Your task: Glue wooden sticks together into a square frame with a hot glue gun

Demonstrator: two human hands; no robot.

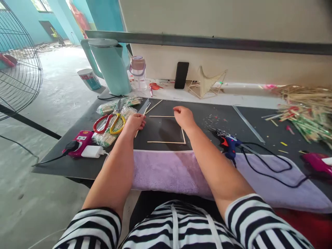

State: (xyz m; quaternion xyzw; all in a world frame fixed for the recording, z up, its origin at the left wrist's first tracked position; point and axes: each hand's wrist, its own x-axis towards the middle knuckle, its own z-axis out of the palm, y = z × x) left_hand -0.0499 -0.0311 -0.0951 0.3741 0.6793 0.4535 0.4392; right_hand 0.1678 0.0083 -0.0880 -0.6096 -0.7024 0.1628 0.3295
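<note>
My left hand (137, 123) is closed around a thin wooden stick (136, 133), whose ends poke out above and below the fingers. On the dark table, three sticks form an open-sided square frame (166, 142), with its gap facing left. My right hand (183, 117) is at the frame's far right corner, fingers pinched together; what lies between them is hidden. Scissors (118, 117) with one red and one yellow handle rest on plastic-wrapped stick bundles (106, 138) left of my left hand. A loose stick (154, 106) and a metal ruler (144, 106) lie beyond it.
A blue glue gun (230, 145) with a black cable sits right of my right forearm. Behind are a teal kettle (110, 65), a bottle (138, 72), a phone (181, 75) and a stick model (206, 84). A pink power strip (80, 143) stands left; a stick pile (308, 110) lies right.
</note>
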